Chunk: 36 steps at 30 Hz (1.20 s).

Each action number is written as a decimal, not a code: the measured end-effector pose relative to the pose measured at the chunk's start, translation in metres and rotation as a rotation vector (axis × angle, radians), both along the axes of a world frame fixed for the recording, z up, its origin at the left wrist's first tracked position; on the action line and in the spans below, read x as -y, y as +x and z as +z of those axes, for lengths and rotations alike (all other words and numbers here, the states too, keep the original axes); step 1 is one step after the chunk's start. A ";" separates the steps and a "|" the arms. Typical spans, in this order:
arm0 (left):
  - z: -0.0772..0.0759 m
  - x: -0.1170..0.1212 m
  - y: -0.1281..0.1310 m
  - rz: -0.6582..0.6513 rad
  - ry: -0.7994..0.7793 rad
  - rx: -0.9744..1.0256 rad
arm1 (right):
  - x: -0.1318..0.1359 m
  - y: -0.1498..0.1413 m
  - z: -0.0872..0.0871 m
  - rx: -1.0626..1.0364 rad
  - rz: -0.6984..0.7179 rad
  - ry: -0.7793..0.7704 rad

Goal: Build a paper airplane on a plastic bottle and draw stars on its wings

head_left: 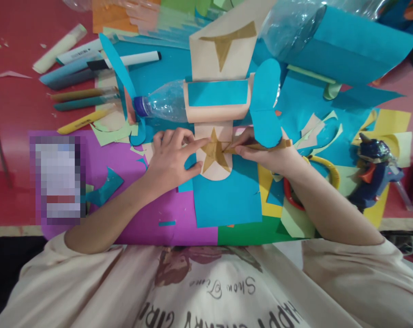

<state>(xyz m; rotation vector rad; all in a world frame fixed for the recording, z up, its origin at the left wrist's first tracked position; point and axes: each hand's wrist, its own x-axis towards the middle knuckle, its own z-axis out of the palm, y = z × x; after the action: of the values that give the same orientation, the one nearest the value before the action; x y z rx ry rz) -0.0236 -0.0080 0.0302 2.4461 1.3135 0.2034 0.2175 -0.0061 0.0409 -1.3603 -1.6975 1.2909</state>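
A clear plastic bottle (167, 101) with a purple cap lies sideways, wrapped in a cream and blue paper band, with a blue propeller-like strip (116, 61) at its cap. Cream paper wings stick out from it. On the near wing (217, 175) is a gold-brown star (213, 152). My left hand (170, 155) lies with fingers apart, its fingertips at the star's left side. Pinched in my right hand (266, 157) is a gold-brown marker (284, 144), its tip at the star's right side. A blue paper tail piece (267, 114) partly covers my right fingers.
Several markers (79, 119) lie at left, above a blurred-out phone (61, 177). At right are yellow-handled scissors (329, 167), a dark blue glue gun (368, 182) and paper scraps. Another bottle wrapped in blue paper (356, 45) lies at the upper right.
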 end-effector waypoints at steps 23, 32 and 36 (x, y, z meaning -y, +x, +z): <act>0.001 -0.001 0.000 -0.010 -0.003 -0.002 | 0.000 0.003 -0.010 -0.069 -0.103 0.035; 0.001 -0.001 0.000 -0.018 0.000 -0.011 | 0.000 0.001 -0.006 -0.040 -0.054 0.075; -0.001 0.000 0.000 -0.021 0.019 -0.002 | -0.001 -0.003 -0.001 -0.022 -0.074 0.045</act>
<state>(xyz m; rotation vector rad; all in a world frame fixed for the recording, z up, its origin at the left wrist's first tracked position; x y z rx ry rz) -0.0240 -0.0078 0.0293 2.4749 1.2919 0.2094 0.2144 -0.0056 0.0394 -1.3655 -1.6363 1.2146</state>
